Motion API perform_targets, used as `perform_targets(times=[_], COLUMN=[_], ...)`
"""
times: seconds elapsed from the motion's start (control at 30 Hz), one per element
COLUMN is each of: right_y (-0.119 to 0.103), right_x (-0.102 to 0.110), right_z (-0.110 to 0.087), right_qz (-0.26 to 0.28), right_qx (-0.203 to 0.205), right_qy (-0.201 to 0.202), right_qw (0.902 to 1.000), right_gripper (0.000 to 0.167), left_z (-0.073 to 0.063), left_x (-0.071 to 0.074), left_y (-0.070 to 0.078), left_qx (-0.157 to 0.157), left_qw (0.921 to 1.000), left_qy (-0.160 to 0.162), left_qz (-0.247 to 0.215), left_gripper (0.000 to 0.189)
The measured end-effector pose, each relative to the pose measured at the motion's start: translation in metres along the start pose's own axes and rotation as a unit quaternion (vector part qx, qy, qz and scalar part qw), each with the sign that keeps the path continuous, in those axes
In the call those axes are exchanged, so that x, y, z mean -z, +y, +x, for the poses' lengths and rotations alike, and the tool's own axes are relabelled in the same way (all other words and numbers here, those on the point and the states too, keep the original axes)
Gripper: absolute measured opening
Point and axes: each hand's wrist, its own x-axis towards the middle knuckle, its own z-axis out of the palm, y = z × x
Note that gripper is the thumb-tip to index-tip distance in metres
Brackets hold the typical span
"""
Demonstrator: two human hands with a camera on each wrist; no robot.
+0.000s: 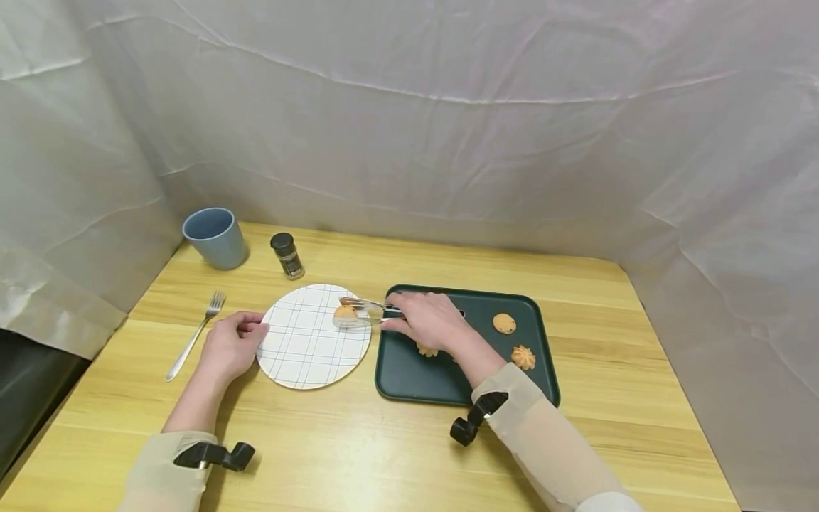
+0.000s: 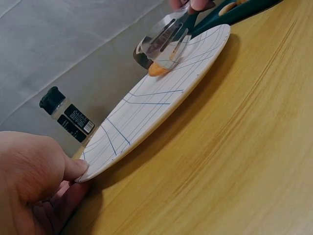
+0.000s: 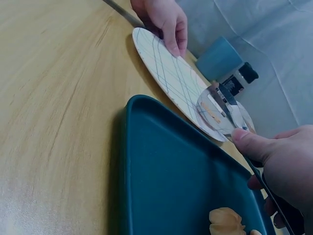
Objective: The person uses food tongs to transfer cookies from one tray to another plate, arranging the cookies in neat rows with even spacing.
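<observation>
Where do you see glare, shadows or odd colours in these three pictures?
Head view: pale glare on the table near the bottom edge; left wrist view: a soft shadow under the plate, the scene slanting steeply; right wrist view: a cooler, bluish cast, with a shadow along the side of the tray.

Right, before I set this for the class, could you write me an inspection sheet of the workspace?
Surface: wooden table, pale grain.
Job's things: metal tongs have one cookie between their ends, over the white lined plate; whether it touches the plate is unclear. The dark green tray beside it bears at least three more cookies.
Clutter: blue-grey mug and black-capped shaker beyond the plate; fork left of it.
Grip: left hand pinches the plate's edge; right hand holds the tongs.
Cables: nothing seen.
Surroundings: pale fabric behind and on both sides.
</observation>
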Motion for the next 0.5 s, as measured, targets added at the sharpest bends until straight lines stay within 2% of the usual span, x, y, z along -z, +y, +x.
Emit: perform_targets(times=[0.5], right_y=[0.0028], right_x=[0.0064], right_z=[-0.007], right_qz=[0.011], right_qx=[-0.014], right_qy=[0.0], right_qw=[0.9998], right_gripper=[0.063], left_z=[-0.0005], left_x=[0.0004], left_y=[0.002], left_qx=[0.011], left_qw=[0.9999], left_qy=[-0.006], left_qz=[0.002], left_gripper=[0.039])
